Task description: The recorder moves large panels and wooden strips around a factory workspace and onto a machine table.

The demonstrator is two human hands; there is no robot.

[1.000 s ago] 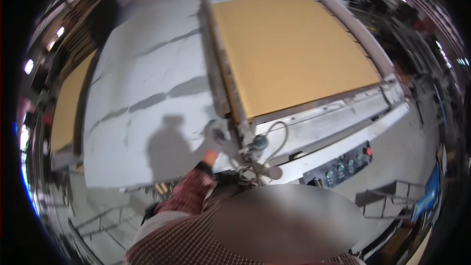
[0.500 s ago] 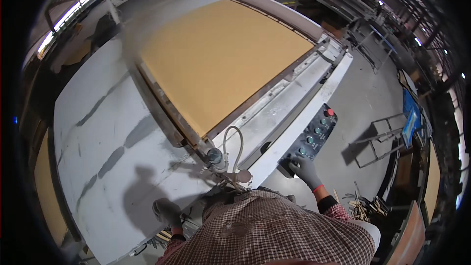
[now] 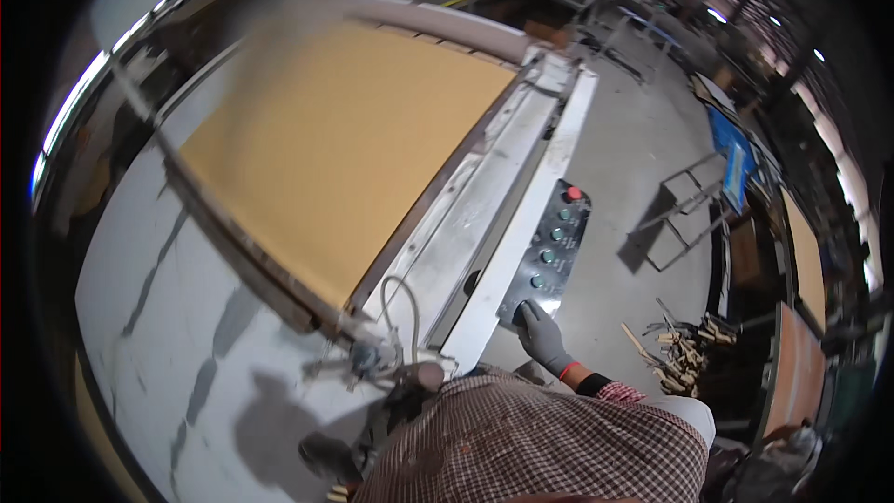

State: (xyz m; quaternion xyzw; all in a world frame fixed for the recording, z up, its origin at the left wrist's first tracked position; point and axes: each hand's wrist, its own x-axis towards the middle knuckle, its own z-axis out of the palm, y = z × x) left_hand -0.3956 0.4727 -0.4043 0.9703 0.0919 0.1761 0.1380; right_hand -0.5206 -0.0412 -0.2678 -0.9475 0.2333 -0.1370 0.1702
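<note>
My right hand [image 3: 543, 340], in a grey glove, is at the lower end of a dark control panel [image 3: 549, 247]. Its fingers are drawn together over a control there, which they cover. Green buttons and one red button [image 3: 574, 194] run up the panel. My left hand [image 3: 331, 456], gloved in dark grey, is low beside my apron, close to a white marble-patterned sheet [image 3: 121, 317]. Blur and shadow hide how its fingers lie. Beyond the panel, a large yellow-tan board [image 3: 345, 140] lies within a dark frame on the machine.
A looped hose [image 3: 410, 303] rises near the frame's close corner. To the right are a metal stand [image 3: 684, 210] with blue material, a heap of wooden strips [image 3: 689, 354] on the floor, and leaning boards [image 3: 796, 373]. A grey blur covers the board's far left part.
The view has swung right, so the machine and board appear shifted left. My right hand stays at the panel's lower end. My left hand remains low by the sheet.
</note>
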